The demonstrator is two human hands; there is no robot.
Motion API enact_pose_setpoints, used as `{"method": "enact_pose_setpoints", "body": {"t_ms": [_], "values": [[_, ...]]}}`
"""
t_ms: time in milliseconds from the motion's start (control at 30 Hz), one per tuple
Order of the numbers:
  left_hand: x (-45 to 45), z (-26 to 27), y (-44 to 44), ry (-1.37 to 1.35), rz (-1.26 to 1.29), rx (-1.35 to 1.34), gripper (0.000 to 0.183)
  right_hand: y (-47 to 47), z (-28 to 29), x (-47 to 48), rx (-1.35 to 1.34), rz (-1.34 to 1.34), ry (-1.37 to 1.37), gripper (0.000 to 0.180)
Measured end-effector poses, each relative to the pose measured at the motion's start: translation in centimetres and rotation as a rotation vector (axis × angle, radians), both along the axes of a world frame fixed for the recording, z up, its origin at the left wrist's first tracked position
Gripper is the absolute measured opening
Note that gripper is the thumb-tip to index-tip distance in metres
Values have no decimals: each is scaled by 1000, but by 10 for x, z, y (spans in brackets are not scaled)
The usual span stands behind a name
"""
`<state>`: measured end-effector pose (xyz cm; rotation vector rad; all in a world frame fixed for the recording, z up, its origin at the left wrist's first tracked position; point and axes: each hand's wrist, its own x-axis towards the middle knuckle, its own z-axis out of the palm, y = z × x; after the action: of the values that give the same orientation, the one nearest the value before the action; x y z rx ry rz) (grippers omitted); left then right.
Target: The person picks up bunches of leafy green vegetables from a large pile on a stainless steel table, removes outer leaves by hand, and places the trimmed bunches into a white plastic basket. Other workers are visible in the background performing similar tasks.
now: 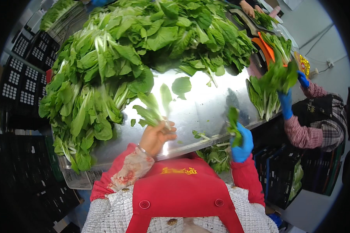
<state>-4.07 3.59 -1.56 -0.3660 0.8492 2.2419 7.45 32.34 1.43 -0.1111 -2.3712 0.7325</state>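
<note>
My bare left hand (158, 137) holds a small leafy green plant (151, 112) by its white stem, leaves pointing up and away over the metal table (192, 113). On my right hand (242, 142) is a blue glove; its fingers are closed on dark green leaves (234, 125) near the table's front edge. A large heap of leafy greens (163, 35) covers the back and left of the table. A loose leaf (181, 85) lies beyond my left hand, and cut scraps (202, 135) rest by the edge between my hands.
At the right a co-worker in blue gloves (285, 104) handles greens above a laid-out bunch (264, 99). Another person's hands (248, 8) are at the far right corner, near an orange holder (267, 48). Below the table edge are fallen greens (215, 157) and a white basket (77, 179). Black crates (280, 171) stand alongside.
</note>
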Motion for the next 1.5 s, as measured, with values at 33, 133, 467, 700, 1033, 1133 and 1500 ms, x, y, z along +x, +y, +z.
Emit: {"method": "enact_pose_setpoints", "body": {"t_ms": [33, 133, 467, 700, 1033, 1133, 1500], "values": [[-1, -1, 1, -5, 12, 44, 24, 11, -8, 23, -41, -72, 11, 37], [-9, 22, 1, -36, 107, 237, 18, 29, -22, 84, 1, -254, -44, 40], [-3, 219, -17, 729, -358, 1081, 9, 144, -136, 173, -178, -410, -1183, 80], [22, 235, -30, 931, -385, 1089, 24, 135, 2, 61, 63, -410, -740, 47], [82, 250, -80, 923, 65, 771, 23, -21, 55, -100, 223, 359, -422, 49], [98, 237, -79, 1096, 282, 811, 17, -89, 64, -133, 279, 639, -315, 61], [32, 171, -230, 803, 814, -99, 12, -274, -32, -170, 486, 830, -74, 70]]}}
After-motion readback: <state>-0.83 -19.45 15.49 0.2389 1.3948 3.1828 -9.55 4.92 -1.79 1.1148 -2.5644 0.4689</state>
